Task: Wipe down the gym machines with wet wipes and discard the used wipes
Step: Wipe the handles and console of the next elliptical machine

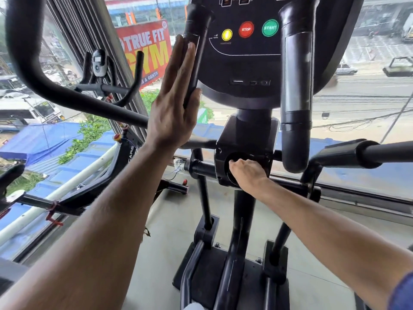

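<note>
I face a black elliptical machine whose console (250,63) carries yellow, red STOP and green START buttons. My left hand (173,104) is flat with straight fingers, its palm against the left inner handle (196,52) beside the console. My right hand (247,173) reaches into a round opening in the black housing (243,139) on the column below the console. Its fingers are hidden inside the opening. No wipe shows in either hand.
The right inner handle (296,86) hangs in front of the console. Long swing arms (26,63) curve on both sides. An exercise bike (100,86) stands to the left by the window. The machine's base (223,276) rests on grey floor. Something pale (194,306) shows at the bottom edge.
</note>
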Tool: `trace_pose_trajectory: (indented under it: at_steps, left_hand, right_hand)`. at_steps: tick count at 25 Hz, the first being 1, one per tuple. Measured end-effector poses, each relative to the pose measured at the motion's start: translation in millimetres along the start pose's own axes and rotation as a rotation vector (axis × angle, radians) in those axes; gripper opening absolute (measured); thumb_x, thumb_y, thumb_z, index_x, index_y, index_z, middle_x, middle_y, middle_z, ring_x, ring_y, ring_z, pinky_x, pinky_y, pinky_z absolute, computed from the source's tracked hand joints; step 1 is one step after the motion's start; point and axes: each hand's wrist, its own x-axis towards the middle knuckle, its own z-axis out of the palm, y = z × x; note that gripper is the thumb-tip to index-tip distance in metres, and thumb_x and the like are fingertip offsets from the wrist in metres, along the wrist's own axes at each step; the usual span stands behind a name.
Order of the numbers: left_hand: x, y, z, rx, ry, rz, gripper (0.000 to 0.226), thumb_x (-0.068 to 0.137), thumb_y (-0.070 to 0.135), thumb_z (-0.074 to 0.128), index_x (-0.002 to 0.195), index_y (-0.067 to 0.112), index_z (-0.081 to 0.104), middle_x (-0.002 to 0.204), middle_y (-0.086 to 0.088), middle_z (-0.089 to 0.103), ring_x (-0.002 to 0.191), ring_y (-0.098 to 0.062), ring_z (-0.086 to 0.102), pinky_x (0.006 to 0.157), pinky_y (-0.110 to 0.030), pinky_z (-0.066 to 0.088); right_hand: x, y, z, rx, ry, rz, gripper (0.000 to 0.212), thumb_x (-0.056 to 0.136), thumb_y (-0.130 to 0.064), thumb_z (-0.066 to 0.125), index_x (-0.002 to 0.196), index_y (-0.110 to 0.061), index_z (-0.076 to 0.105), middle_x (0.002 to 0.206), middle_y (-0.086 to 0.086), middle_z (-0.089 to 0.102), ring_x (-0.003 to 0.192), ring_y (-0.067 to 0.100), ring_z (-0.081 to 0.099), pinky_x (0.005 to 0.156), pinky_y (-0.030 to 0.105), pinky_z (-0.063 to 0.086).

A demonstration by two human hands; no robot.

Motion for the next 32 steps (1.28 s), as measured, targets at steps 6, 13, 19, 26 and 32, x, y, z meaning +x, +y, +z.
trace_pose_trajectory:
  at_steps: [6, 13, 19, 26, 32]
  left_hand:
    - [-0.9, -2.4, -1.0, -0.009, -0.005, 0.0, 0.056, 0.103, -0.001, 0.05, 0.155, -0.009, 0.032, 0.165, -0.029, 0.025, 0.152, 0.007, 0.007, 0.108, 0.004, 0.019]
    - [-0.1, -3.6, 0.3, -0.023, 0.008, -0.007, 0.056, 0.103, 0.0, 0.051, 0.156, -0.007, 0.033, 0.165, -0.028, 0.026, 0.151, 0.01, 0.006, 0.109, 0.002, 0.021]
    - [-0.8, -3.3, -0.7, -0.025, 0.009, 0.007, 0.055, 0.103, -0.002, 0.052, 0.155, -0.009, 0.034, 0.164, -0.03, 0.026, 0.151, 0.011, 0.006, 0.111, 0.001, 0.02]
    - [0.0, -3.1, -0.9, 0.0, 0.022, 0.004, 0.055, 0.101, -0.005, 0.053, 0.153, -0.012, 0.035, 0.162, -0.033, 0.028, 0.148, 0.018, 0.002, 0.103, 0.008, 0.019]
    - [1.9, -1.0, -1.2, -0.007, 0.02, 0.01, 0.055, 0.102, -0.003, 0.053, 0.153, -0.011, 0.035, 0.163, -0.032, 0.028, 0.151, 0.012, 0.004, 0.109, 0.003, 0.018]
  right_hand:
    - [7.5, -15.5, 19.1, 0.427, -0.012, 0.213, 0.015, 0.089, 0.006, 0.055, 0.087, -0.008, 0.056, 0.101, 0.022, 0.071, 0.097, 0.041, 0.071, 0.072, 0.04, 0.052]
    - [-2.2, -2.2, -6.8, -0.402, -0.047, -0.34, 0.033, 0.089, 0.01, 0.052, 0.112, -0.009, 0.065, 0.112, 0.007, 0.068, 0.104, 0.029, 0.068, 0.069, 0.034, 0.045]
    - [5.4, 9.5, -3.8, -0.557, -0.097, -0.391, 0.027, 0.096, -0.005, 0.055, 0.118, -0.016, 0.067, 0.122, 0.004, 0.068, 0.114, 0.028, 0.058, 0.092, 0.037, 0.045]
    - [-26.9, 5.4, 3.8, 0.205, 0.121, -0.207, 0.029, 0.086, 0.01, 0.051, 0.098, -0.015, 0.062, 0.085, 0.0, 0.062, 0.091, 0.023, 0.061, 0.062, 0.035, 0.049]
    - [15.1, -0.8, 20.7, 0.087, 0.299, -0.405, 0.028, 0.083, 0.009, 0.06, 0.093, -0.017, 0.062, 0.104, -0.001, 0.059, 0.1, 0.018, 0.056, 0.063, 0.03, 0.056]
